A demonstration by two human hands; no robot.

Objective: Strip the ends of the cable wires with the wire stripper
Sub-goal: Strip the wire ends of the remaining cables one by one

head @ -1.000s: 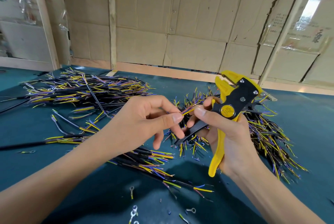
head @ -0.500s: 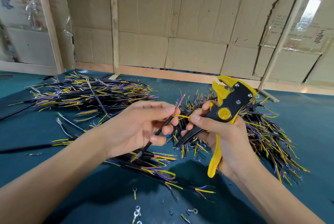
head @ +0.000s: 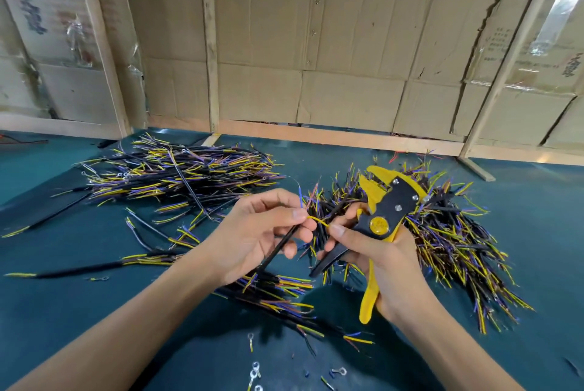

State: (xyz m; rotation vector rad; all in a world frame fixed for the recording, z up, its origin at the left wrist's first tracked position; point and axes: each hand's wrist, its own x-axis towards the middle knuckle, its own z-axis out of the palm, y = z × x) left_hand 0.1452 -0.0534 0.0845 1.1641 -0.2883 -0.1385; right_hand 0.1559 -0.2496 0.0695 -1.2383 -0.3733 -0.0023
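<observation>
Across a dark teal desk [head: 521,201], backed by a wall of flattened cardboard boxes [head: 347,43] on wooden framing, lie heaps of short black cables with yellow, purple and blue wires fanning from their ends. One large pile [head: 177,175] sits at the far left, another pile [head: 452,242] spreads at the right behind the hands, and a smaller loose bundle [head: 278,292] lies just below the left wrist.

Both bare forearms reach in from the bottom edge. The right hand [head: 376,254] has its fingers curled round the handles of a yellow and black wire stripper [head: 384,210], head pointing up and away; the same hand's thumb and forefinger pinch the tip of a yellow wire [head: 317,220]. The left hand [head: 262,229] pinches one black cable [head: 278,248] near its top end, so the grip of each hand is clamped on something. The yellow wire bridges the two hands, and a blue wire [head: 299,196] stands upright above the left fingers.

The step in hand appears to be separating one wire before stripping it. Doing this well likely means bending the other wires clear, holding the cable close to the split so the wire stays stiff, then feeding only the wire's end squarely into the stripper's head.

Small silver ring terminals [head: 254,373] are scattered on the near desk.

Printed characters show on the cardboard at the upper right, too small and blurred to read. The round yellow badge on the stripper is also illegible.
</observation>
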